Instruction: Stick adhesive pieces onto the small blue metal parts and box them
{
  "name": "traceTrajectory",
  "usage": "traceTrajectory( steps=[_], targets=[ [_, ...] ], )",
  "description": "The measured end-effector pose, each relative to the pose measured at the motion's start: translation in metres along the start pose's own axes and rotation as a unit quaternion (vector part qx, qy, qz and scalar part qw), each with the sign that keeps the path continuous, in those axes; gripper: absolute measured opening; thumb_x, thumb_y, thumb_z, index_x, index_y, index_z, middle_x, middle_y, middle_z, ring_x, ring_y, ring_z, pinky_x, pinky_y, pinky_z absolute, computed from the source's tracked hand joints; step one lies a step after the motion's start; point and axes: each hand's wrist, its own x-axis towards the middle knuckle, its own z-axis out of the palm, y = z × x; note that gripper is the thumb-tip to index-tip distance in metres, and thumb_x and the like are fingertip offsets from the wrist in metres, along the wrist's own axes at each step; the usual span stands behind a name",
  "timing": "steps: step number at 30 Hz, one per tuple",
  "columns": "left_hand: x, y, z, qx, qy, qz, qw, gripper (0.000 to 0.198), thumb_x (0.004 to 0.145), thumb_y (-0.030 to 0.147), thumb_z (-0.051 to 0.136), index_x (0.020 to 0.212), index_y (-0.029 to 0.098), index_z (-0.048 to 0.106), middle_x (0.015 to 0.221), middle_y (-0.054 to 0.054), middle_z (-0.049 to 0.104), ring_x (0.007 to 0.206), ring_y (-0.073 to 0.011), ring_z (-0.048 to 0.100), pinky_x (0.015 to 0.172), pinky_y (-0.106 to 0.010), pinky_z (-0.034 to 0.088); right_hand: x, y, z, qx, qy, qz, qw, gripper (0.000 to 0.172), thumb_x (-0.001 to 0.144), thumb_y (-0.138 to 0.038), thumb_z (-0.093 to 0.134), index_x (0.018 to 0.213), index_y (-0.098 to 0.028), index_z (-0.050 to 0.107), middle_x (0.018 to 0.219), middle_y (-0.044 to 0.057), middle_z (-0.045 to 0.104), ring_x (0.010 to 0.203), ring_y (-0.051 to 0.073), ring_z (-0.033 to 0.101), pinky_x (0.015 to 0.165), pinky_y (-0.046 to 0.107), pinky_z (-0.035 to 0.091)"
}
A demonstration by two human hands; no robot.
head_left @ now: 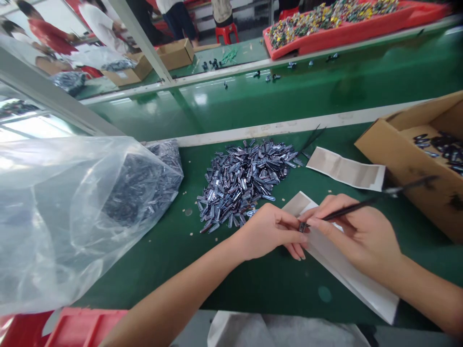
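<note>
My left hand pinches a small dark shiny piece between thumb and fingertips. From the right, my right hand grips a thin black stick-like tool, its tip touching or very near that piece; its exact kind is unclear. Below both hands lies a long pale paper strip, partly covered by them. Just beyond my left hand spreads a heap of small dark glossy elongated pieces.
A clear plastic bag of similar pieces lies left. At right stands a cardboard box with dark parts, near another paper strip. A green conveyor belt runs behind, with a red tray of coloured pieces beyond. Several people work farther back.
</note>
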Motion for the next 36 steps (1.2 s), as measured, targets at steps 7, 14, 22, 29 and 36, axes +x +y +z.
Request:
traceTrajectory(
  steps=[7,14,22,29,36],
  targets=[
    [-0.01,0.008,-0.001,-0.012,-0.014,-0.004,1.0,0.017,0.082,0.02,0.061,0.08,0.005,0.068,0.071,-0.008,0.069,0.068,-0.0142,0.07,0.07,-0.024,0.057,-0.009,-0.004,0.001,0.011,0.019,-0.112,0.993,0.032,0.078,-0.004,0.063,0.097,-0.03,0.061,0.086,0.003,0.07,0.086,0.024,0.071,0.068,0.036,0.059],
    [-0.01,0.014,0.0,-0.006,-0.019,-0.01,1.0,0.018,0.084,0.016,0.056,0.081,0.003,0.068,0.079,-0.011,0.069,0.07,-0.0144,0.07,0.071,-0.024,0.058,-0.004,-0.002,0.0,0.091,0.041,-0.079,0.992,0.03,0.076,-0.002,0.062,0.093,-0.026,0.063,0.08,0.002,0.067,0.082,0.022,0.071,0.068,0.035,0.06],
    [-0.005,0.034,-0.001,0.169,0.019,0.054,0.984,0.018,0.079,0.013,0.052,0.077,0.004,0.067,0.068,-0.008,0.068,0.063,-0.0138,0.068,0.063,-0.022,0.056,0.001,-0.001,-0.003,0.187,0.136,0.045,0.972,0.014,0.081,-0.014,0.064,0.087,-0.027,0.06,0.081,0.0,0.067,0.08,0.019,0.071,0.07,0.033,0.059],
    [0.049,0.142,0.08,0.577,0.11,0.392,0.708,0.085,0.066,0.022,-0.01,0.079,-0.014,0.066,0.087,-0.002,0.063,0.092,-0.0155,0.061,0.058,-0.016,0.027,0.015,0.021,-0.005,0.286,0.186,0.207,0.917,0.018,0.079,-0.031,0.07,0.089,-0.019,0.061,0.082,0.002,0.067,0.068,0.016,0.069,0.068,0.032,0.059],
    [0.03,0.125,0.054,0.549,0.165,0.46,0.678,0.033,0.087,0.013,0.037,0.105,0.01,0.065,0.105,-0.002,0.065,0.102,-0.012,0.061,0.081,-0.02,0.046,0.017,0.017,-0.013,0.186,0.101,0.232,0.95,0.02,0.076,-0.036,0.071,0.079,-0.019,0.061,0.067,0.002,0.068,0.06,0.017,0.067,0.059,0.029,0.057]
  ],
)
